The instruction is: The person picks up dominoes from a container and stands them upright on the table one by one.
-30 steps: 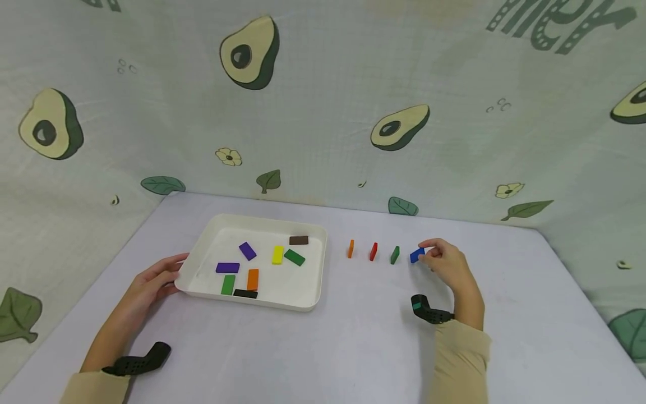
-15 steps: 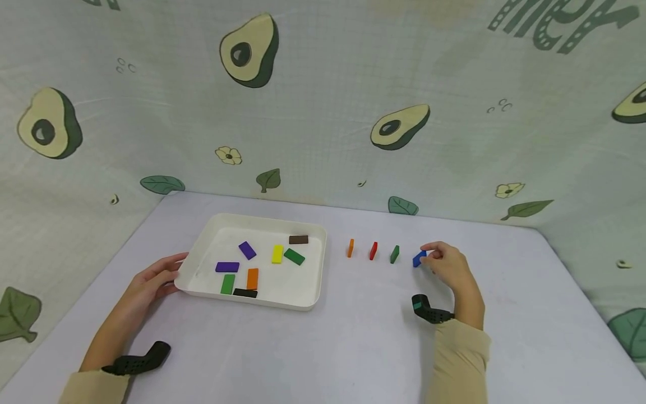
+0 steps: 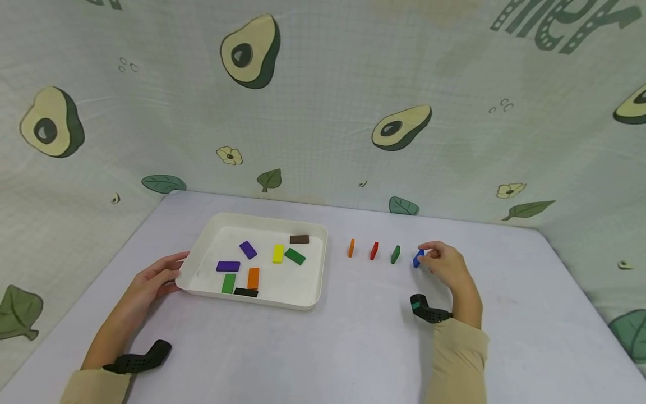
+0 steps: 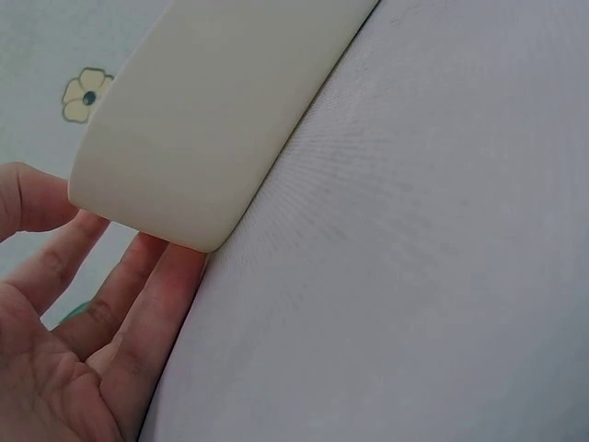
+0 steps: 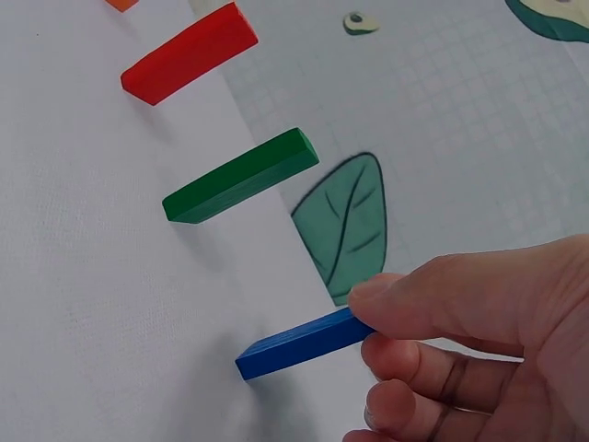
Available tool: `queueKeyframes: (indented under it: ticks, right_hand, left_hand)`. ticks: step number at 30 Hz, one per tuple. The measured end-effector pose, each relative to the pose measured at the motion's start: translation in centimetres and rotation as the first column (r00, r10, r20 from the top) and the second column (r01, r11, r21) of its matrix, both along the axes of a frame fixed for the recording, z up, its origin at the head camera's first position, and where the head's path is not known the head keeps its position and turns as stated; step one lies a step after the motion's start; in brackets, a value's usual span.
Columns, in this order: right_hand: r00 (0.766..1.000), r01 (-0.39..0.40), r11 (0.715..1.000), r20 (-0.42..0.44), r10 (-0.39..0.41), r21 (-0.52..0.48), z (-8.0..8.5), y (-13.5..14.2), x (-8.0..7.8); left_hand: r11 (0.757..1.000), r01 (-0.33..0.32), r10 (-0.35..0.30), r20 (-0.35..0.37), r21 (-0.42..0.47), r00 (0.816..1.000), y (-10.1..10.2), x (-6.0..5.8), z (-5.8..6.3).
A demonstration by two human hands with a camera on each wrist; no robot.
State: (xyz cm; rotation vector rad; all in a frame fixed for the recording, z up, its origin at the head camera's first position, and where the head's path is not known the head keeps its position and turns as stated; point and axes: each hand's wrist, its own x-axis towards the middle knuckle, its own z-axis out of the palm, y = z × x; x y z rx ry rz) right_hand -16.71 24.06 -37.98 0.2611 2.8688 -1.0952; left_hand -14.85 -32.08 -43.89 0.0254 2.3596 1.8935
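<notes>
A white tray (image 3: 318, 269) stands on the left side of the table and holds several coloured domino blocks. My left hand (image 3: 150, 283) rests against the tray's left end, fingers extended; the left wrist view shows fingertips touching the tray wall (image 4: 193, 138). At the right, my right hand (image 3: 446, 266) pinches a blue domino (image 3: 418, 258) between thumb and fingers at its upper end. In the right wrist view the blue domino (image 5: 299, 348) stands with its lower end at the table. Left of it, a green domino (image 3: 396, 255), a red domino (image 3: 374, 251) and an orange domino (image 3: 351, 248) stand upright, apart from one another.
Inside the tray lie purple dominoes (image 3: 228, 266), a yellow one (image 3: 278, 253), a brown one (image 3: 299, 239), a black one (image 3: 245, 292), plus green and orange ones. A patterned cloth (image 3: 323, 84) hangs behind the white table (image 3: 323, 359).
My right hand has lowered the blue domino slightly and turned it from a slant to more upright, in line with the others. The left hand and the tray have stayed put.
</notes>
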Motion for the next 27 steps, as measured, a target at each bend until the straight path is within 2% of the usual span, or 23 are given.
queueKeyframes:
  ticks: [9, 27]
  right_hand:
    - [1.0, -0.004, 1.0, 0.007, 0.004, 0.002, 0.02, 0.08, 0.0]
    - [1.0, -0.014, 1.0, 0.008, 0.014, 0.012, -0.07, 0.32, -0.1]
  left_hand:
    - [1.0, -0.002, 0.002, 0.011, 0.001, 1.0, -0.13, -0.01, 0.13]
    - [1.0, 0.001, -0.001, -0.015, -0.012, 1.0, -0.15, -0.07, -0.19]
